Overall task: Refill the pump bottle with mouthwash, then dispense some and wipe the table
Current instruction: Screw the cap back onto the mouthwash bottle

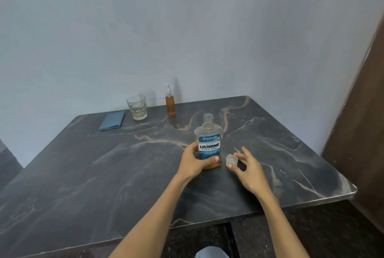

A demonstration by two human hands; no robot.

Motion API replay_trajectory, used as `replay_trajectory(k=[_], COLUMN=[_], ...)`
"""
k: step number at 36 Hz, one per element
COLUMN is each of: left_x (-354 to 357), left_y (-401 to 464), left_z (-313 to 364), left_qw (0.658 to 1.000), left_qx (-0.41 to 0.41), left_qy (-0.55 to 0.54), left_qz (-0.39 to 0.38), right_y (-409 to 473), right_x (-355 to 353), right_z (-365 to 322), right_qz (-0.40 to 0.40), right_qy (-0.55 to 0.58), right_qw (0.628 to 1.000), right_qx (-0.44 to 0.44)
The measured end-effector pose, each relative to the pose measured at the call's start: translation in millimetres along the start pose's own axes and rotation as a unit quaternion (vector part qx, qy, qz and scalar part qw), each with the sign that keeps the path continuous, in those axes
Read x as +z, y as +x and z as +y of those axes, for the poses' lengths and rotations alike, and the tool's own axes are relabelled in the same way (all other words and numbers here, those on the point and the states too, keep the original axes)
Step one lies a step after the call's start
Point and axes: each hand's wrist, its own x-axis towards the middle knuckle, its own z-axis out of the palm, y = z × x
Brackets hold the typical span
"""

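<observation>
Gripping the mouthwash bottle [208, 145] low on its body, my left hand [194, 161] wraps round it from the left, thumb lying across the front just under the blue Listerine label. That bottle stands upright a little right of the frame's centre, its neck uncapped, with only a shallow layer of amber liquid at the bottom. Just right of it, my right hand [248, 169] has its fingers spread and loosely arched around the clear cap [232, 160], which sits on the table; the thumb tip touches the cap's near edge, while the other fingers stand just off it, so I read this as a loose, wide hold rather than a firm pinch.

Further back, toward the upper middle of the frame, I see the pump bottle [170, 101] upright near the wall, pump head on, mostly full of amber liquid. Left of it stands a drinking glass [137, 107] with a little pale liquid inside. Left again lies a folded blue cloth [112, 120], flat on the dark marble table [104, 174].
</observation>
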Motion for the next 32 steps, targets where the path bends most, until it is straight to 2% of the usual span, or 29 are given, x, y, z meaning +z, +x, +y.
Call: replay_trajectory(k=[4,13,17,20,27,32], left_x=[2,7,8,8,8,8], left_y=[-2,-9,-9,-9,-10,-9], left_z=[-4,-12,-15,-16,-17,-16], left_qw=[1.0,0.999,0.999,0.999,0.997,0.997], left_qx=[0.0,0.025,0.028,0.023,0.031,0.031], left_qy=[-0.013,-0.031,-0.04,-0.043,-0.065,-0.073], left_qz=[-0.004,0.016,0.011,0.005,0.009,0.014], right_y=[-2,-11,-11,-10,10,29], right_x=[3,-3,-4,-10,-36,-59], right_z=[4,-4,-6,-9,-56,-115], right_qz=[0.017,0.058,0.064,0.066,0.028,-0.033], right_qy=[-0.026,0.018,0.002,0.031,0.08,0.007], right_qw=[0.999,0.998,0.997,0.996,0.993,0.988], right_qx=[-0.027,-0.028,-0.04,-0.041,-0.082,-0.149])
